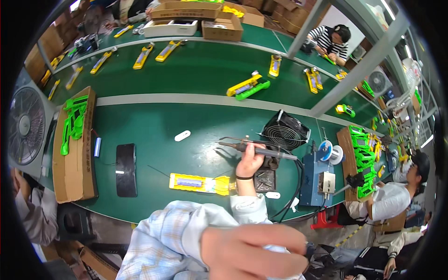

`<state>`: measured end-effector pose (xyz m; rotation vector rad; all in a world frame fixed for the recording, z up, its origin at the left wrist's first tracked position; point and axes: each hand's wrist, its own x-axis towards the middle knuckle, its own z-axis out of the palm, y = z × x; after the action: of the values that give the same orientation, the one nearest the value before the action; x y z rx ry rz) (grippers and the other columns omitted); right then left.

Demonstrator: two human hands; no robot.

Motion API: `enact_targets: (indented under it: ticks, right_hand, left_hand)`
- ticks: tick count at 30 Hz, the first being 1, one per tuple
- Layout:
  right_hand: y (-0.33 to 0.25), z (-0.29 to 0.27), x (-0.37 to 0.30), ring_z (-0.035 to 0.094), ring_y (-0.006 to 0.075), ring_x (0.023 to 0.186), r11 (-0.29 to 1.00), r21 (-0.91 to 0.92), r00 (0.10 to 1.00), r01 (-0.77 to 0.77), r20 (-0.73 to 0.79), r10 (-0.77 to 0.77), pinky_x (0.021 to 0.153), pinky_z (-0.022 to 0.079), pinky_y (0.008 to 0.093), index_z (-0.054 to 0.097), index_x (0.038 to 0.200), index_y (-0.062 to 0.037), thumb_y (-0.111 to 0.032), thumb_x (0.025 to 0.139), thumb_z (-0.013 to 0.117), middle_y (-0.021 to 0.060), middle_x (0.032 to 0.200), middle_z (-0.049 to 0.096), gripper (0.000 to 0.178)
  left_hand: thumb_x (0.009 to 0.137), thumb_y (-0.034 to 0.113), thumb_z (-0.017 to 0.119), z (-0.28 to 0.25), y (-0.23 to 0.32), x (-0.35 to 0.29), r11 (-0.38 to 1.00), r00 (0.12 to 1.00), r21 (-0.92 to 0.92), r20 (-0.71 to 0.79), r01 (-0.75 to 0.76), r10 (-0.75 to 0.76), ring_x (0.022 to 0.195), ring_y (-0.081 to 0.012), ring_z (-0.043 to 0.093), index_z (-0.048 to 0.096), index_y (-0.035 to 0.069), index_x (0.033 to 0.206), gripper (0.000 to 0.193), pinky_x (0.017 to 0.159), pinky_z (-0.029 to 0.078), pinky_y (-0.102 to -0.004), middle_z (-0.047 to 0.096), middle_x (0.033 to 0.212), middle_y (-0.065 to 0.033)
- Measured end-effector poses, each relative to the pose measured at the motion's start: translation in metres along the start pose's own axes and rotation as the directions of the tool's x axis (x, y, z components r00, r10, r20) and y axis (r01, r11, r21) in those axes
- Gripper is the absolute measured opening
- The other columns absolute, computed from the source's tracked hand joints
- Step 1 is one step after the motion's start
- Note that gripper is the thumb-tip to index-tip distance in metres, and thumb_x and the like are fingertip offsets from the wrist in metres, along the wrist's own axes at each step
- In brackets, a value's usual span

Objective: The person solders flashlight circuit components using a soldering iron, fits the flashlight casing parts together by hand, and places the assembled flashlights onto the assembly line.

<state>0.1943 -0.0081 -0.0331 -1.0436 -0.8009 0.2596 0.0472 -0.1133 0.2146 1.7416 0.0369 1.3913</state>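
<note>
In my right hand (249, 164), wrapped round its grip, is a soldering iron (268, 151) with a thin curved arm along its front. Its tip points left above the table, apart from the yellow housing (207, 188) below. That housing lies open side up, with a lavender battery cell (189, 182) inside and a thin wire off its left end. Close to the camera, my left hand (254, 252) is raised across the lower middle; its fingers are smeared and what they hold, if anything, does not show. White oval pieces (182, 136) lie on the green table.
A black fume fan (285, 130) stands behind the iron. Right of it are a blue soldering station (313, 179), a solder spool (330, 153) and a box of green frames (361, 161). A phone (126, 170) and cardboard tray (70, 172) are left. Yellow units line the belt (186, 74).
</note>
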Motion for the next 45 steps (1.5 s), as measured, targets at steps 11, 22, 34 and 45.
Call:
enact_targets:
  ticks: [11, 22, 34, 45]
  right_hand:
    - [-0.016, -0.003, 0.000, 0.043, 0.0081, 0.067, 0.977, 0.102, 0.982, -0.185, 0.045, 0.181, 0.059, 0.037, 0.0189, 0.045, 0.082, -0.0036, -0.013, 0.082, 0.047, 0.0036, 0.079, 0.047, 0.009]
    - [-0.022, 0.013, 0.002, 0.040, 0.0046, 0.049, 0.990, -0.124, 0.998, -0.060, 0.018, 0.063, 0.041, 0.029, 0.0140, 0.047, 0.079, -0.0044, -0.022, 0.082, 0.047, 0.0035, 0.070, 0.048, 0.018]
    - [-0.039, -0.011, -0.001, 0.046, 0.0178, 0.064, 0.997, 0.056, 0.983, 0.053, 0.172, -0.062, 0.058, 0.041, 0.0275, 0.042, 0.079, -0.0025, -0.032, 0.080, 0.043, 0.0096, 0.072, 0.044, 0.029]
    - [-0.046, -0.029, 0.003, 0.046, 0.0172, 0.065, 0.979, 0.170, 0.977, -0.112, 0.201, 0.076, 0.061, 0.046, 0.0313, 0.040, 0.078, -0.0016, -0.031, 0.082, 0.043, 0.0073, 0.073, 0.039, 0.030]
  left_hand:
    - [0.063, 0.014, 0.059, -0.041, -0.086, -0.040, 0.886, 0.853, 0.306, 0.495, -0.348, 0.164, 0.059, -0.0140, 0.047, 0.052, 0.014, 0.062, 0.008, 0.063, 0.043, -0.0310, 0.048, 0.064, 0.0037]
    - [0.062, 0.008, 0.065, -0.140, -0.152, -0.122, 0.814, 0.932, 0.499, 0.034, 0.296, -0.360, 0.063, -0.0181, 0.052, 0.059, 0.006, 0.066, 0.008, 0.063, 0.038, -0.0294, 0.057, 0.063, -0.0020]
    - [0.064, 0.023, 0.069, -0.123, -0.173, -0.152, 0.748, 0.894, 0.595, 0.105, 0.295, -0.436, 0.085, -0.0119, 0.054, 0.065, 0.016, 0.074, 0.013, 0.089, 0.027, -0.0405, 0.061, 0.075, 0.0085]
    - [0.056, 0.015, 0.072, -0.114, -0.176, -0.147, 0.704, 0.808, 0.592, 0.146, 0.392, -0.571, 0.081, -0.0160, 0.051, 0.060, 0.016, 0.063, 0.014, 0.091, 0.022, -0.0447, 0.056, 0.075, 0.0056]
